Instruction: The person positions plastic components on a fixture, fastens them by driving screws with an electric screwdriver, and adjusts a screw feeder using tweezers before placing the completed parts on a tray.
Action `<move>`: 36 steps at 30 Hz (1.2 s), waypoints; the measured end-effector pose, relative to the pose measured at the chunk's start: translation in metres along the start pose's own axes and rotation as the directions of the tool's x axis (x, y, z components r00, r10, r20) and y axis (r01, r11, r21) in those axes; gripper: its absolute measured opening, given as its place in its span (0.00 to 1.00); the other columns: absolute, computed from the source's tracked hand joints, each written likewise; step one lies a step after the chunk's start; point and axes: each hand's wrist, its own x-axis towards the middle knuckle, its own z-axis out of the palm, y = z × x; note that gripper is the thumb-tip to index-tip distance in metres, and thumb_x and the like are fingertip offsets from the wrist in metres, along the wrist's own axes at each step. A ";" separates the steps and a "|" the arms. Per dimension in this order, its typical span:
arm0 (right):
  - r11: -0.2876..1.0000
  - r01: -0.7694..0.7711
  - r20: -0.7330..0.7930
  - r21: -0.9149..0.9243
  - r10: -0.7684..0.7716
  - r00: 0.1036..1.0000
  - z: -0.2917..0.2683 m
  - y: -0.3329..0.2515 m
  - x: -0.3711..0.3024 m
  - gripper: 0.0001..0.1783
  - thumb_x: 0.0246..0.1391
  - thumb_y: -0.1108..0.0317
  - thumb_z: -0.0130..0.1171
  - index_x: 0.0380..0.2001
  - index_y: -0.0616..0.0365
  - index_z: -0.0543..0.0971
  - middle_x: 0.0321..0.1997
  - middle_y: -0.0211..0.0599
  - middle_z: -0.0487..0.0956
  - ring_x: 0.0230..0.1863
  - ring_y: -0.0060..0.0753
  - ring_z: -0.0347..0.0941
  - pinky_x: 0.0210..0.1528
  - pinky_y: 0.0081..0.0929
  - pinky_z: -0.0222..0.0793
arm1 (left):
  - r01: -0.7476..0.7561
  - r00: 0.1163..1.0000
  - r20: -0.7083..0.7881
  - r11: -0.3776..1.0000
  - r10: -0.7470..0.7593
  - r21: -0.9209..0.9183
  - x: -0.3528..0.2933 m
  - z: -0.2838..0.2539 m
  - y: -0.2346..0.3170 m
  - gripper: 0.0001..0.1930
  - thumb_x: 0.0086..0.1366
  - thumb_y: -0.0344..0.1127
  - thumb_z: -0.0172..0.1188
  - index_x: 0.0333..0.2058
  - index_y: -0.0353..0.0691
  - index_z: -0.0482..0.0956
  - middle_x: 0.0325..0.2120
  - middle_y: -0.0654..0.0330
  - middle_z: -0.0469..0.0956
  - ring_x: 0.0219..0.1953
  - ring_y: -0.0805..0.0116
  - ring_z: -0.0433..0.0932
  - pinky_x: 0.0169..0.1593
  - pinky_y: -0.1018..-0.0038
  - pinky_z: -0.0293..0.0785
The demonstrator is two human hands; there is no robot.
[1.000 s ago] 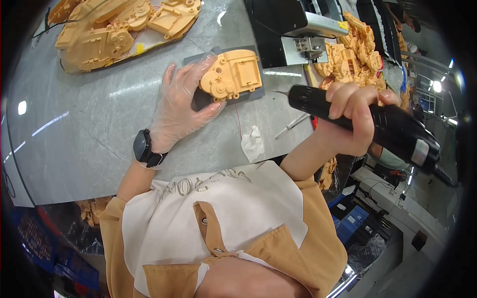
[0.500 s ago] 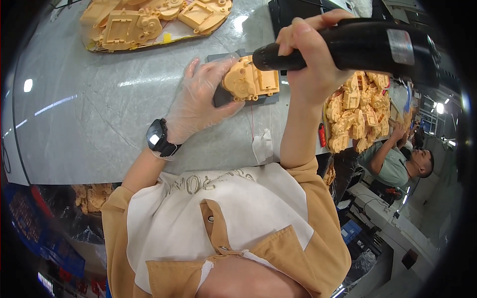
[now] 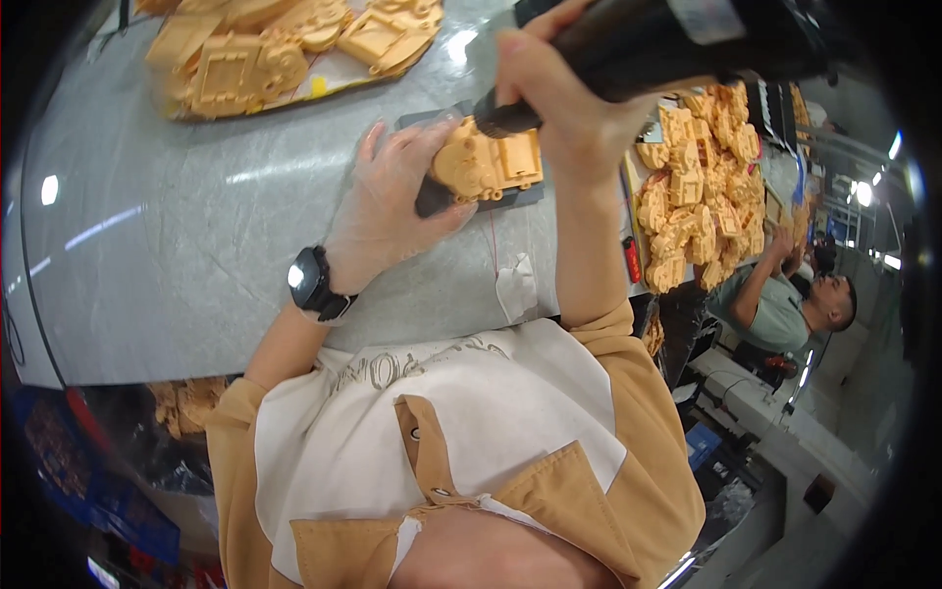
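Note:
In a clear plastic glove, my left hand (image 3: 391, 201) grips the left side of a yellow-orange plastic housing (image 3: 483, 165), thumb at its near edge and fingers at its far edge. The housing lies on a dark grey block (image 3: 520, 200) on the table. My bare right hand (image 3: 584, 123) is wrapped round a thick black power screwdriver (image 3: 648, 49). Its nose is over the housing's far edge. I cannot make out whether the bit touches the part.
A tray of larger yellow-orange housings (image 3: 245, 74) stands at the far left of the grey table (image 3: 177, 265). Many smaller parts (image 3: 702, 191) are heaped on the right, beside a red-handled tool (image 3: 631, 260). A white scrap (image 3: 516, 287) lies near me. Another person (image 3: 775, 304) works farther right.
The view has shifted slightly. My right hand and the screwdriver have moved up and left in the picture, its body tilting more steeply. My left hand keeps its grip on the housing.

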 end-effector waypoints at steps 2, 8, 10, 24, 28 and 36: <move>0.779 -0.590 -0.366 -0.214 0.496 0.787 0.022 -0.033 0.004 0.17 0.36 0.84 0.60 0.32 0.58 0.69 0.19 0.25 0.68 0.20 0.19 0.66 0.23 0.15 0.60 | -0.009 1.000 -0.008 1.000 0.009 0.005 -0.001 0.001 -0.005 0.37 0.47 0.43 0.65 0.55 0.40 0.60 0.50 0.58 0.68 0.53 0.62 0.65 0.61 0.53 0.47; 0.993 -0.122 -0.437 0.010 0.114 0.892 -0.022 -0.081 -0.019 0.21 0.42 0.82 0.53 0.43 0.65 0.64 0.16 0.33 0.70 0.14 0.25 0.66 0.23 0.26 0.69 | -0.002 0.999 -0.054 0.999 0.004 0.043 -0.003 0.003 -0.013 0.37 0.45 0.42 0.66 0.55 0.41 0.62 0.50 0.57 0.69 0.51 0.60 0.67 0.60 0.54 0.51; 0.970 -0.129 -0.582 -0.204 -0.014 0.813 -0.058 -0.108 -0.009 0.20 0.41 0.82 0.53 0.42 0.66 0.64 0.15 0.35 0.69 0.12 0.27 0.65 0.22 0.28 0.68 | -0.003 0.999 -0.046 1.000 0.003 -0.006 0.001 0.000 -0.004 0.38 0.44 0.40 0.67 0.55 0.41 0.62 0.49 0.57 0.69 0.52 0.59 0.67 0.59 0.54 0.52; 0.836 -0.423 -0.542 -0.350 0.188 0.819 -0.108 -0.083 -0.017 0.16 0.39 0.84 0.54 0.35 0.63 0.66 0.15 0.35 0.71 0.14 0.25 0.68 0.23 0.23 0.68 | -0.111 0.992 -0.057 0.994 0.110 -0.016 0.008 0.003 -0.012 0.36 0.42 0.36 0.63 0.55 0.48 0.64 0.39 0.60 0.71 0.48 0.59 0.68 0.58 0.57 0.55; 0.937 -0.333 -0.421 -0.104 0.262 0.868 -0.064 -0.116 -0.029 0.21 0.41 0.85 0.50 0.41 0.61 0.60 0.17 0.36 0.69 0.16 0.28 0.67 0.25 0.29 0.69 | -0.106 0.994 -0.008 0.994 0.106 -0.004 0.008 0.002 -0.012 0.36 0.42 0.36 0.64 0.55 0.49 0.64 0.37 0.58 0.71 0.46 0.58 0.68 0.57 0.58 0.56; 0.895 -0.444 -0.421 -0.045 0.386 0.821 -0.015 -0.091 -0.028 0.22 0.41 0.83 0.52 0.42 0.62 0.59 0.15 0.34 0.70 0.14 0.25 0.65 0.20 0.23 0.66 | -0.114 0.993 -0.003 0.993 0.114 0.002 0.005 -0.002 -0.016 0.36 0.45 0.42 0.65 0.55 0.49 0.63 0.37 0.57 0.69 0.46 0.57 0.66 0.58 0.59 0.55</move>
